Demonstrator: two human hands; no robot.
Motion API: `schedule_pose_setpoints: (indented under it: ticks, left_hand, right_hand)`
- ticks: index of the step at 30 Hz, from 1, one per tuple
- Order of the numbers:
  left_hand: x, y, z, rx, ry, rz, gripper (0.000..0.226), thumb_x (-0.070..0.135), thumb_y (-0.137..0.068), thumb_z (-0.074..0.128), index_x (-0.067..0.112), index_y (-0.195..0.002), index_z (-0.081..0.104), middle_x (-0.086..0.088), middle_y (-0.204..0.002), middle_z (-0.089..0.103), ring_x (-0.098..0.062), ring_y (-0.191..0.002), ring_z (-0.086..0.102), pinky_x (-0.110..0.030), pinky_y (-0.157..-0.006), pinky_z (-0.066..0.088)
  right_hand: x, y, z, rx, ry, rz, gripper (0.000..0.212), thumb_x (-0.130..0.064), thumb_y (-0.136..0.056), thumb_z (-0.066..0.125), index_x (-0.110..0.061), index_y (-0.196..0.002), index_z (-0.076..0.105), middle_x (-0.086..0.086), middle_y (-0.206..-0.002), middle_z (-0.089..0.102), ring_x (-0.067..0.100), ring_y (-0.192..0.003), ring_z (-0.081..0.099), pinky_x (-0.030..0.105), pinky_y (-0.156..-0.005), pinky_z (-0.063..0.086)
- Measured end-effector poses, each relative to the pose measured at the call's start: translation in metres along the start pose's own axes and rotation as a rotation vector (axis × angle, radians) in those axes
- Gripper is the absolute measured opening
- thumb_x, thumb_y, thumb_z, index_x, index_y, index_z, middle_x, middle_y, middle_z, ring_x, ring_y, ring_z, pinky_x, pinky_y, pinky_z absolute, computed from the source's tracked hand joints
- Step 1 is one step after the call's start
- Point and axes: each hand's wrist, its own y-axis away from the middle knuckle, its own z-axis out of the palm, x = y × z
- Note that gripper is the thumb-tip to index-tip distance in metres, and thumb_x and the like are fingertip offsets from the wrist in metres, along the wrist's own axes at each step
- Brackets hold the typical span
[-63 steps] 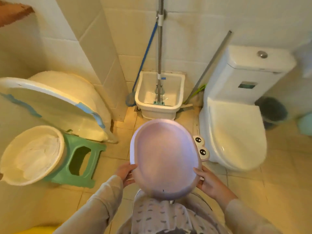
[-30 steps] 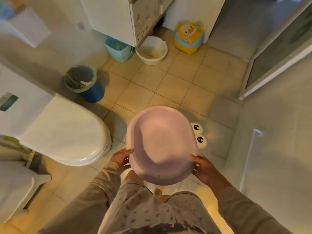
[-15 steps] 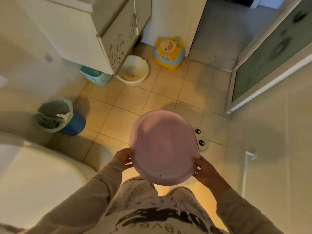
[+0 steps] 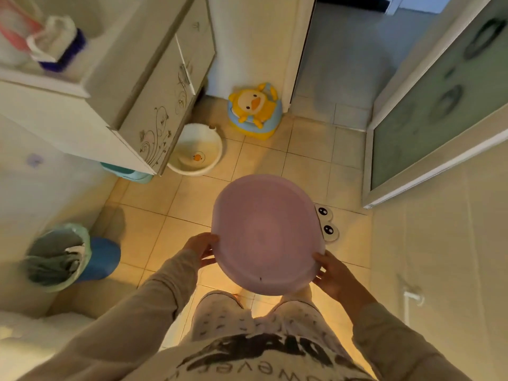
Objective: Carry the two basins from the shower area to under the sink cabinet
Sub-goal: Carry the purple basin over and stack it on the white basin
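I carry a pink basin (image 4: 265, 235) with cartoon eyes on its right rim, level in front of my waist. My left hand (image 4: 202, 248) grips its left rim and my right hand (image 4: 331, 273) grips its right rim. The white sink cabinet (image 4: 154, 111) with flower patterns stands at the upper left. A white basin (image 4: 196, 149) with a duck picture lies on the floor, half under the cabinet's front edge. A teal basin (image 4: 129, 173) shows partly beneath the cabinet's corner.
A yellow duck potty (image 4: 254, 110) stands by the doorway. A blue bin (image 4: 71, 257) with a green liner sits at the left, near the toilet lid (image 4: 24, 334). A glass door (image 4: 439, 105) stands on the right. Tiled floor (image 4: 302, 160) lies between me and the cabinet.
I have turned from the shower corner and toilet toward the sink cabinet and moved closer to it. The pink basin stays in both hands.
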Motion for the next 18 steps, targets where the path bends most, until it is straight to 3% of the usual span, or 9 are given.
schedule_pose_setpoints:
  ticks: [7, 12, 18]
  left_hand:
    - [0.050, -0.035, 0.077, 0.091, 0.235, -0.124, 0.002, 0.007, -0.083, 0.059, 0.007, -0.084, 0.058, -0.010, -0.085, 0.059, -0.027, -0.080, 0.058, -0.036, -0.067, 0.051]
    - [0.083, -0.051, 0.127, 0.088, 0.379, -0.138, 0.004, 0.007, -0.084, 0.057, 0.008, -0.080, 0.059, -0.011, -0.085, 0.061, -0.027, -0.074, 0.059, -0.037, -0.064, 0.052]
    - [0.132, -0.076, 0.155, 0.131, 0.483, -0.134, 0.006, 0.008, -0.084, 0.055, 0.009, -0.079, 0.058, -0.009, -0.083, 0.060, -0.025, -0.074, 0.058, -0.035, -0.065, 0.051]
  right_hand:
    - [-0.139, -0.060, 0.001, -0.054, 0.206, 0.039, 0.030, -0.009, -0.089, 0.056, -0.019, -0.117, 0.057, 0.006, -0.110, 0.063, 0.028, -0.098, 0.060, 0.038, -0.067, 0.057]
    - [-0.238, -0.097, 0.011, -0.094, 0.368, 0.045, 0.020, -0.010, -0.090, 0.056, -0.023, -0.103, 0.062, 0.002, -0.104, 0.065, 0.023, -0.093, 0.060, 0.031, -0.059, 0.056]
    - [-0.315, -0.145, 0.042, -0.170, 0.488, 0.075, 0.022, -0.010, -0.090, 0.054, -0.024, -0.105, 0.062, 0.004, -0.111, 0.063, 0.025, -0.101, 0.058, 0.035, -0.070, 0.054]
